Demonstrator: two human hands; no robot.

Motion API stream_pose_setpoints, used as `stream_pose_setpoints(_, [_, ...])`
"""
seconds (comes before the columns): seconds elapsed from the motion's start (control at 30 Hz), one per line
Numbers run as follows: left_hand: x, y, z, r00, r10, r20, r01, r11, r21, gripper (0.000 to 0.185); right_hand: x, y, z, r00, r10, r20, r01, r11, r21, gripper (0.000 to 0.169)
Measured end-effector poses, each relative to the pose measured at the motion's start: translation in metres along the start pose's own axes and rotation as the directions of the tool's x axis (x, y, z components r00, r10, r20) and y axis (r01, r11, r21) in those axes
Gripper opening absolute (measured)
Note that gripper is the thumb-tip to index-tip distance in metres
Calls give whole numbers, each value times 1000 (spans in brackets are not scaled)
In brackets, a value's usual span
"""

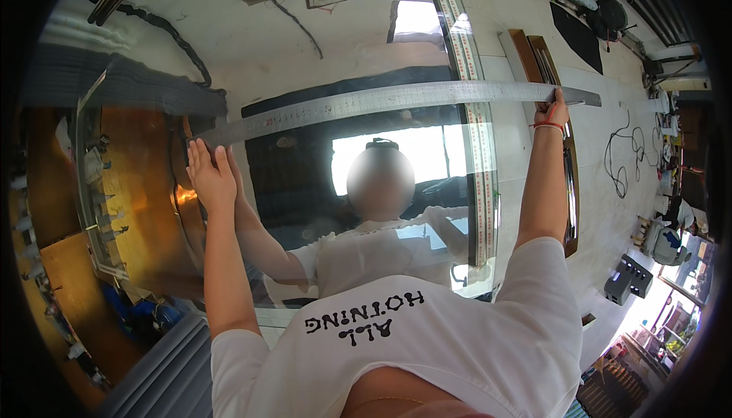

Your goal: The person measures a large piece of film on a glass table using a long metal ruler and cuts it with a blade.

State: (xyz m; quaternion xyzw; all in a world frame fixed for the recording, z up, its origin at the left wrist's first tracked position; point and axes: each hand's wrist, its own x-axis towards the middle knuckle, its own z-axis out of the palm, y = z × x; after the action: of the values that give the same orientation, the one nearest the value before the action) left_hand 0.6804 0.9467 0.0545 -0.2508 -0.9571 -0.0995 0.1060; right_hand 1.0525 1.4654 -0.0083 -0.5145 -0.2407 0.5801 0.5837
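Note:
A long steel ruler with graduation marks lies across a large reflective glass sheet, which mirrors the person and the room. My left hand is flat, thumb held apart, with its fingertips at the ruler's left end; its reflection shows beside it. Near the other end, past the sheet's right edge, my right hand grips the ruler between thumb and fingers. The ruler's tip sticks out beyond that hand. Pale strips with red print run along the right side of the glass, passing under the ruler.
Long brown profiles lie right of the glass, close to my right forearm. A loose cable coils on the pale floor. Farther right stand a dark grey block with holes and a chair. Grey ribbed material is at lower left.

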Motion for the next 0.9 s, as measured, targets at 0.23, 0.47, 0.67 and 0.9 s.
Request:
stream_pose_setpoints(0.23, [-5,-4,-1,1000,-12,-16,13,999,34,54,19,3,-1,998,22,63,-25,998,51,15])
stream_pose_setpoints(0.47, [0,-4,6,991,-18,-130,7,996,-89,63,45,-26,-27,962,123,245,-148,985,86,17])
stream_pose_setpoints(0.67, [-13,-5,-25,963,-26,-268,-6,993,-116,80,34,-61,-28,955,144,260,-176,979,104,23])
stream_pose_setpoints(0.9, [-54,17,-89,884,406,-233,-443,886,-138,96,36,-91,-82,958,68,279,-118,979,166,21])
